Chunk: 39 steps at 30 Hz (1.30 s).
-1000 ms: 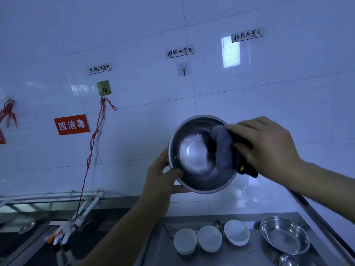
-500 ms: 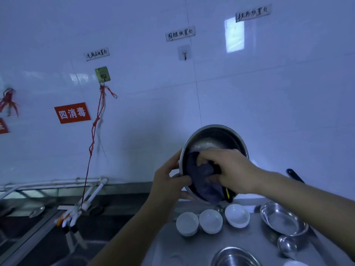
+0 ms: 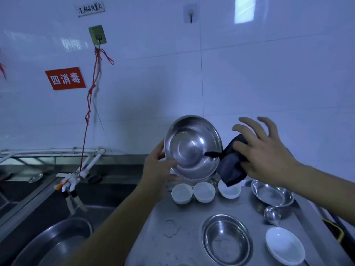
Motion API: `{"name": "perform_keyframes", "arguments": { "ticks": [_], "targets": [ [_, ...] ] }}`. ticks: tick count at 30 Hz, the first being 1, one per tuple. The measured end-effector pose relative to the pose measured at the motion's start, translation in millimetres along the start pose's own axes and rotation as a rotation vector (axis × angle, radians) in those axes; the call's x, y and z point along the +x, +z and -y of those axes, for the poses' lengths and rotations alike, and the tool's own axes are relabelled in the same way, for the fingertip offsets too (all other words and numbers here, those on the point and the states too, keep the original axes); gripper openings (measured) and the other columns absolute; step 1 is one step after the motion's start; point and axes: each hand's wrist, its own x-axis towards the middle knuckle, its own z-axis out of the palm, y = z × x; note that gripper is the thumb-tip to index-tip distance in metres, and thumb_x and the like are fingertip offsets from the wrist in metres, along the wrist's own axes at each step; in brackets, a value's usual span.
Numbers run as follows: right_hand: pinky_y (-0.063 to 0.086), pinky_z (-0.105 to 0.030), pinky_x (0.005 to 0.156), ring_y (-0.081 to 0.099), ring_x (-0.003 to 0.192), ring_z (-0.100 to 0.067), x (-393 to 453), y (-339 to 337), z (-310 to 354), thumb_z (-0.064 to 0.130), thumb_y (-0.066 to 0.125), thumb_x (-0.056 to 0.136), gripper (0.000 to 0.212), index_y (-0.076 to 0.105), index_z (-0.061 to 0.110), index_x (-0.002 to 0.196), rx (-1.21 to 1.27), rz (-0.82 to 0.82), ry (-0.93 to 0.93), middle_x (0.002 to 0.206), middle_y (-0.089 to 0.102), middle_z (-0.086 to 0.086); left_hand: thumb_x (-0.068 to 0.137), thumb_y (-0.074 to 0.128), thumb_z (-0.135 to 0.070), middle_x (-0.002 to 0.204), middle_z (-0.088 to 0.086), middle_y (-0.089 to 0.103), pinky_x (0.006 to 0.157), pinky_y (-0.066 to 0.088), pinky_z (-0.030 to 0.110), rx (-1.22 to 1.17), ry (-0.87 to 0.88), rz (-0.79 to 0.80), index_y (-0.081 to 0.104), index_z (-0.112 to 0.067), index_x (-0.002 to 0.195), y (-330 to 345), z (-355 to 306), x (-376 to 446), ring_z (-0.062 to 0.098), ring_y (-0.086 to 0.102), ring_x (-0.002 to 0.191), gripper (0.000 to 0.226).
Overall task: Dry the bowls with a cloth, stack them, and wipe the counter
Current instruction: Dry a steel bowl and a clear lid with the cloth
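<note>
A steel bowl (image 3: 192, 147) was held up on edge in front of the tiled wall, its hollow turned toward the camera, gripped at the lower left rim by the left hand (image 3: 158, 167), thumb hooked over the lip and fingers curled behind. Just beside its right rim a dark cloth (image 3: 230, 166) was kept in the right hand (image 3: 263, 152), apparently pinned under the thumb and palm while the fingers were spread wide and lifted; how firmly it was pinched could not be told. One corner of the cloth was lying across the bowl's inner wall, and the inside looked shiny and free of drops, so this bowl was judged close to dried, though its back was hidden. Nothing had been stacked yet, as far as could be seen: below the hands, on the steel counter (image 3: 172, 237), three small white bowls (image 3: 204, 192) were ranged side by side in a row, a shallow steel dish (image 3: 272, 194) was set under the right wrist, a second steel bowl (image 3: 226, 239) was resting nearer the camera, and a white dish (image 3: 285, 245) and a ladle (image 3: 271, 215) were left to its right. Streaks and water marks were showing on the counter below the left forearm, so the wipe was reckoned not yet done. Most of the job was judged to be ahead: remaining bowls dried, all stacked, counter wiped.
</note>
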Motion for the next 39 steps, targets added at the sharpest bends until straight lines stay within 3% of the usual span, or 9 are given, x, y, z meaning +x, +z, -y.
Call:
{"name": "perform_keyframes", "arguments": {
  "ticks": [4,6,8,12,19,26,33,37,39],
  "targets": [
    [0.035,-0.048,0.101,0.065,0.094,-0.036,-17,15,-7,0.009,0.076,0.059,0.026,0.061,0.006,0.08,0.011,-0.024,0.037,0.085,0.066,-0.011,0.083,0.049,0.024,0.107,0.012,0.07,0.063,0.062,0.05,-0.049,-0.037,-0.03,0.066,-0.026,0.129,-11,10,1,0.027,0.074,0.08,0.07],
    [0.039,-0.036,0.076,0.057,0.061,-0.032,-26,26,-4,0.005,0.078,0.058,0.035,0.048,0.012,0.076,0.087,0.031,0.07,0.054,0.05,-0.001,0.082,0.05,0.023,0.109,0.012,0.069,0.065,0.062,0.05,-0.056,-0.046,-0.017,0.066,-0.025,0.13,-14,14,-1,0.025,0.074,0.079,0.07],
    [0.023,-0.032,0.059,0.041,0.046,-0.028,-33,34,-4,0.008,0.077,0.068,0.045,0.034,0.016,0.079,0.186,0.127,0.195,0.046,0.025,0.01,0.083,0.051,0.022,0.112,0.012,0.068,0.065,0.062,0.049,-0.062,-0.052,0.0,0.064,-0.026,0.134,-17,17,-2,0.023,0.074,0.079,0.071],
    [0.045,-0.04,0.069,0.058,0.073,-0.029,-34,41,-6,0.027,0.061,0.094,0.023,0.043,0.013,0.086,0.621,0.464,0.695,0.071,0.057,-0.002,0.083,0.053,0.02,0.119,0.014,0.067,0.067,0.061,0.048,-0.078,-0.073,0.009,0.064,-0.027,0.133,-18,23,-2,0.024,0.074,0.086,0.07],
    [0.049,-0.033,0.071,0.063,0.106,-0.027,-26,58,1,0.008,0.07,0.087,0.033,0.063,0.004,0.118,1.551,0.247,1.477,0.114,0.067,-0.015,0.078,0.062,0.015,0.129,0.015,0.065,0.077,0.059,0.058,-0.092,-0.086,0.11,0.067,-0.03,0.129,-14,35,-4,0.038,0.069,0.11,0.068],
    [0.053,-0.036,0.065,0.063,0.084,-0.026,-16,25,33,0.031,0.066,0.093,0.03,0.068,0.017,0.119,1.845,0.155,1.262,0.102,0.069,-0.004,0.067,0.066,0.004,0.133,0.015,0.062,0.078,0.058,0.062,-0.08,-0.078,0.128,0.065,-0.029,0.132,-6,42,-5,0.035,0.069,0.111,0.073],
    [0.055,-0.029,0.056,0.071,0.08,-0.024,-20,31,47,-0.003,0.072,0.081,0.038,0.073,0.019,0.112,1.736,0.016,1.339,0.099,0.076,-0.006,0.095,0.064,-0.016,0.137,0.009,0.063,0.088,0.054,0.066,-0.083,-0.088,0.307,0.058,-0.032,0.14,-11,34,-11,0.035,0.066,0.118,0.048],
    [0.057,-0.028,0.059,0.068,0.086,-0.025,-21,34,49,-0.003,0.068,0.084,0.034,0.072,0.014,0.114,1.92,0.134,1.372,0.101,0.074,-0.007,0.101,0.057,-0.035,0.126,0.016,0.068,0.089,0.057,0.057,-0.187,-0.252,0.077,0.067,-0.032,0.129,-14,53,-13,0.034,0.064,0.12,0.03],
    [0.057,-0.028,0.061,0.067,0.087,-0.022,-20,34,52,-0.001,0.064,0.086,0.036,0.071,0.015,0.118,2.013,0.205,1.341,0.103,0.073,-0.006,0.098,0.061,-0.041,0.13,0.012,0.067,0.09,0.058,0.047,-0.064,-0.371,0.113,0.067,-0.032,0.126,-8,72,-21,0.029,0.06,0.124,0.03]
  ]
}}
